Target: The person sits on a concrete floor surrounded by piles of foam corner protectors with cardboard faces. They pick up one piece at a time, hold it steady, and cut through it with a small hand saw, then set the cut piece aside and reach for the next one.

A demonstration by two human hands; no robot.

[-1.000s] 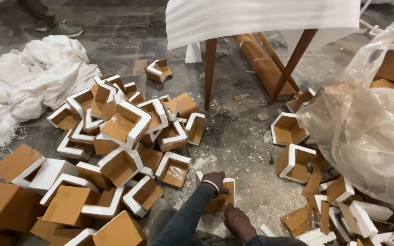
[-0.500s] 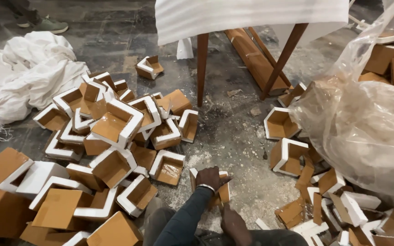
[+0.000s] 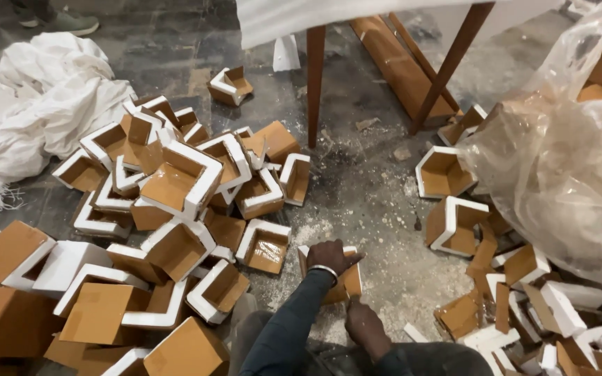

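Corner piece (image 3: 339,278) stands upright on the floor (image 3: 377,202). Left hand (image 3: 330,256) on its top, fingers clamped over it. Right hand (image 3: 365,327) just below-right of it; finger state unclear.

Brown-and-white foam corner piece (image 3: 339,277) upright on the dusty floor

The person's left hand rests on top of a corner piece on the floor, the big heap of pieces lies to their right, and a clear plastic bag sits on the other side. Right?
Not quite. The head view shows the heap to the person's left, not their right. The rest holds: the left hand rests on a corner piece, and the plastic bag sits on the opposite side, the right.
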